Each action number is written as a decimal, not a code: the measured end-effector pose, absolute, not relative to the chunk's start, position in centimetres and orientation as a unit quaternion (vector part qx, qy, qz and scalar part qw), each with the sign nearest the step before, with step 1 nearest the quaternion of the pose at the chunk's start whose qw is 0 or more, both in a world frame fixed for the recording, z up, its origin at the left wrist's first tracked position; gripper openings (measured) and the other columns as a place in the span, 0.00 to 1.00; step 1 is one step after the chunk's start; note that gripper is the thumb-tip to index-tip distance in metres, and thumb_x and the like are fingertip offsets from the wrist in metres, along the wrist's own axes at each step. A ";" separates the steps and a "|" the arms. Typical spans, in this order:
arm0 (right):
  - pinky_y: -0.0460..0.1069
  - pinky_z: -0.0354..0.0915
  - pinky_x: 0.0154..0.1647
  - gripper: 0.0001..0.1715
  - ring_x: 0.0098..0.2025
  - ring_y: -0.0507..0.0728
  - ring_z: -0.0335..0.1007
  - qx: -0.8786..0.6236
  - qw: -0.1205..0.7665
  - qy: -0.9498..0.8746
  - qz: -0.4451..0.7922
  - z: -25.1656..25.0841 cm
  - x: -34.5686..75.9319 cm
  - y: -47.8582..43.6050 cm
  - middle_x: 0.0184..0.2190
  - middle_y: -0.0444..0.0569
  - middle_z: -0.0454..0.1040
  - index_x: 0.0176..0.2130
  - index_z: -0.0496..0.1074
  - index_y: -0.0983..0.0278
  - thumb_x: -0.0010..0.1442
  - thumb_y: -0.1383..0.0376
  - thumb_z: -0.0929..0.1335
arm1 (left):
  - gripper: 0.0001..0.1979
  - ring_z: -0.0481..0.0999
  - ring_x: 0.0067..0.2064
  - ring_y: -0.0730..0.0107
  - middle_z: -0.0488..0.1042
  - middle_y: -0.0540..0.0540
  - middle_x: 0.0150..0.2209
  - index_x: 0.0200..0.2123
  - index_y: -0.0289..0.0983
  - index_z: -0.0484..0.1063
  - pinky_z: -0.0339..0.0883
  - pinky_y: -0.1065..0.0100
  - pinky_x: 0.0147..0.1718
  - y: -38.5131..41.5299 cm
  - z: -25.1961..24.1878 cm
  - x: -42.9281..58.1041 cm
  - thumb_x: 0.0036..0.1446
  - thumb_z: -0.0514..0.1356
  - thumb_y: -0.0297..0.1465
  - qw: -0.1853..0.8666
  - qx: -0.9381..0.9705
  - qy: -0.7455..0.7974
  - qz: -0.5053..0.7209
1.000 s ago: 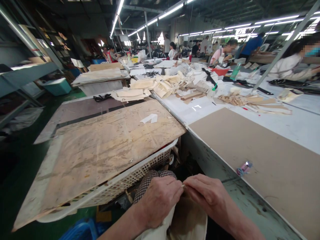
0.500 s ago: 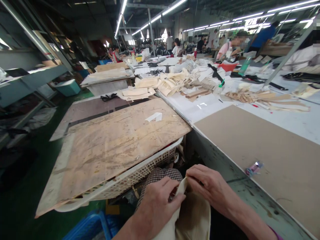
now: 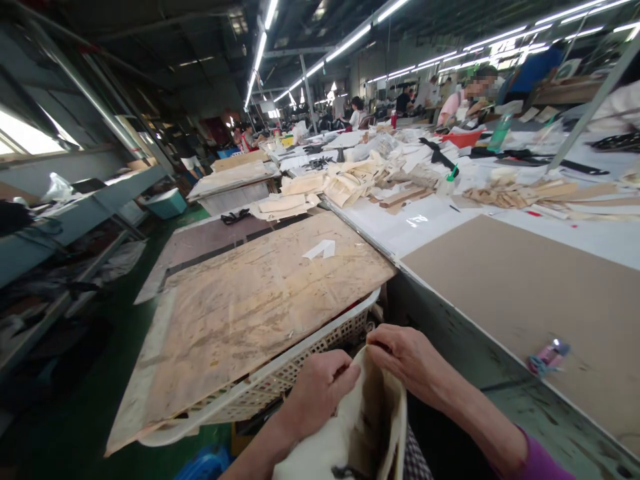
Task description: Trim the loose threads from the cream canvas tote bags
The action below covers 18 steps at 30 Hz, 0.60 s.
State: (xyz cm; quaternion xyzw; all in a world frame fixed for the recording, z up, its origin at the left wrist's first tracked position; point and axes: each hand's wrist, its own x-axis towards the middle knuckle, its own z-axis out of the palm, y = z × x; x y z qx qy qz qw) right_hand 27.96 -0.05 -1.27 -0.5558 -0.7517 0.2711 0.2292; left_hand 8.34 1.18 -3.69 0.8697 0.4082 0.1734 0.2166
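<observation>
We hold the cream cloth bag (image 3: 350, 427) up in front of us, low at the bottom of the view, with its mouth pulled open between both hands. Our left hand (image 3: 320, 393) is curled shut on the left side of the rim, fingers folded over the cloth. Our right hand (image 3: 405, 360) is closed on the top of the rim, pinching it between thumb and fingers. So the bag hangs below and between the two hands, touching both.

The bag sits just off the near edge of the worktable (image 3: 450, 347) and beside the near corner of the white lattice basket (image 3: 280, 380). A worn board (image 3: 260, 300) lies across the basket's top, with a white paper scrap (image 3: 321, 249) near its far edge. On the worktable a brown card sheet (image 3: 525, 287) lies flat, and a small pink object (image 3: 547, 357) rests near its near edge, well apart from our right hand.
</observation>
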 end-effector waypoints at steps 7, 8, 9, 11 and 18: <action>0.46 0.50 0.27 0.14 0.25 0.51 0.61 -0.571 0.206 -0.741 0.288 -1.0 26.1 2.0 0.20 0.41 0.64 0.21 0.64 0.63 0.58 0.70 0.61 | 0.06 0.61 0.27 0.77 0.67 0.54 0.25 0.33 0.33 0.74 0.53 0.75 0.25 3.2 -1.5 6.6 0.54 0.62 0.31 0.533 0.690 0.469 0.144; 0.46 0.49 0.27 0.14 0.25 0.51 0.61 -0.572 0.204 -0.739 0.291 -1.0 26.0 2.2 0.21 0.42 0.64 0.22 0.64 0.63 0.58 0.70 0.61 | 0.07 0.61 0.27 0.77 0.67 0.54 0.25 0.34 0.33 0.74 0.53 0.75 0.26 3.3 -1.3 6.5 0.54 0.62 0.31 0.543 0.681 0.470 0.147; 0.46 0.49 0.27 0.13 0.25 0.51 0.61 -0.573 0.202 -0.738 0.294 -1.0 25.8 2.3 0.21 0.42 0.65 0.22 0.64 0.63 0.57 0.70 0.61 | 0.07 0.61 0.27 0.77 0.67 0.54 0.25 0.34 0.33 0.74 0.53 0.75 0.26 3.5 -1.2 6.3 0.54 0.62 0.31 0.545 0.677 0.472 0.147; 0.46 0.50 0.27 0.12 0.26 0.52 0.62 -0.574 0.198 -0.736 0.300 -1.1 25.7 2.6 0.22 0.42 0.66 0.23 0.65 0.63 0.56 0.71 0.61 | 0.07 0.61 0.26 0.76 0.67 0.54 0.25 0.34 0.33 0.74 0.53 0.75 0.25 3.8 -1.0 6.3 0.54 0.62 0.32 0.530 0.687 0.478 0.137; 0.46 0.52 0.29 0.12 0.28 0.52 0.65 -0.570 0.204 -0.733 0.310 -1.5 25.3 2.8 0.23 0.43 0.68 0.24 0.66 0.63 0.57 0.70 0.61 | 0.13 0.64 0.26 0.72 0.66 0.53 0.20 0.24 0.35 0.71 0.51 0.72 0.26 4.8 0.1 7.0 0.58 0.59 0.34 0.252 0.855 0.453 0.011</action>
